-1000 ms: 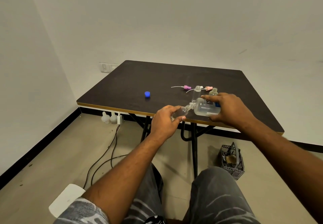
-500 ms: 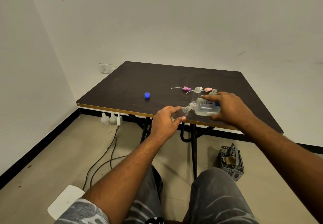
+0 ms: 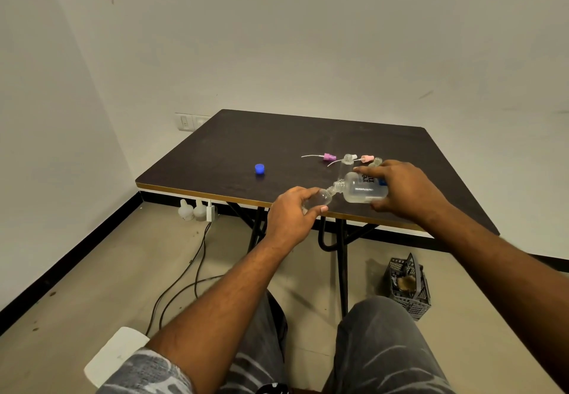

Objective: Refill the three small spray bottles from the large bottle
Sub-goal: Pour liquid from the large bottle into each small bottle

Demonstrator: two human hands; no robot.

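Note:
My right hand (image 3: pixel 406 190) grips the large clear bottle (image 3: pixel 360 191), tipped on its side with its neck pointing left. Its mouth meets the opening of a small clear bottle (image 3: pixel 321 198), which my left hand (image 3: pixel 292 215) holds tilted over the table's near edge. Two more small open bottles (image 3: pixel 347 159) (image 3: pixel 375 162) stand just behind the large one. A purple spray head (image 3: pixel 328 157) and a pink spray head (image 3: pixel 367 158) lie beside them with their thin tubes. The blue cap (image 3: pixel 259 168) rests alone to the left.
The dark table (image 3: pixel 277 141) has a light wooden front edge. On the floor are cables (image 3: pixel 184 273), white plugs (image 3: pixel 197 210) by the wall and a grey plastic basket (image 3: pixel 408 286) on the right. My knees sit below the table edge.
Both hands and the two joined bottles have stayed almost still. The view has shifted only slightly.

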